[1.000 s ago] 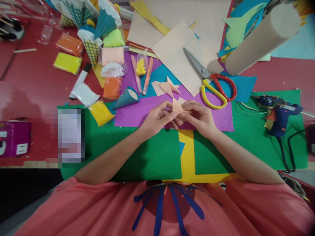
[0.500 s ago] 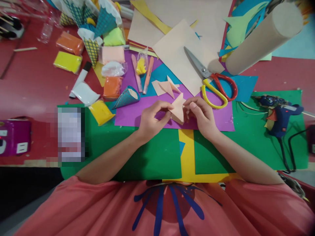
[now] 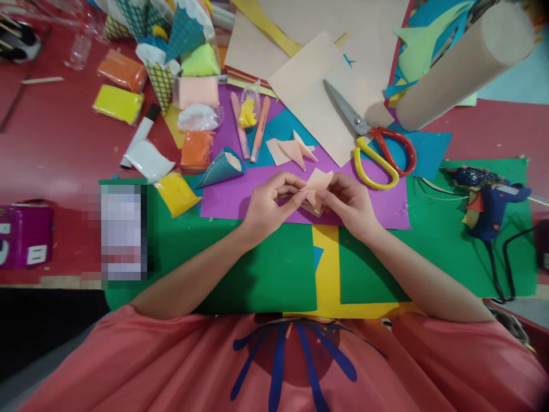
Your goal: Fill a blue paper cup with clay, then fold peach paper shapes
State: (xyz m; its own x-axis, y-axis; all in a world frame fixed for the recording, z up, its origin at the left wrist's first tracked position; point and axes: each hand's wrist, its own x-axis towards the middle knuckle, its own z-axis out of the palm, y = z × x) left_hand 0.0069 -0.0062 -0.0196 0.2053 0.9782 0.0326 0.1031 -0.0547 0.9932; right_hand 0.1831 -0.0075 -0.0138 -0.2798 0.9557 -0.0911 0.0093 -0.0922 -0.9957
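Between both hands is a small peach paper cutout (image 3: 317,182) with pointed corners, held over the purple sheet (image 3: 227,200). My left hand (image 3: 274,200) pinches its left side between thumb and fingers. The right side is pinched by my right hand (image 3: 348,199), thumb on the near face. Just beyond my fingers lie more peach paper scraps (image 3: 291,151). Scissors (image 3: 362,129) with one yellow and one red handle rest to the right, partly on a peach sheet (image 3: 309,80). A small blue patterned cone (image 3: 222,167) lies left of my left hand.
Packets of coloured clay (image 3: 197,150), markers (image 3: 259,129) and decorated cones (image 3: 189,28) crowd the back left. A thick peach roll (image 3: 463,68) leans at the back right. A glue gun (image 3: 489,209) with its cord lies on the green sheet (image 3: 429,263). A blurred-out rectangle (image 3: 122,232) is at left.
The peach cutout has turned and tilted between my fingers. My right hand has closed in, its thumb now pressed on the paper; my left fingers have shifted slightly right.
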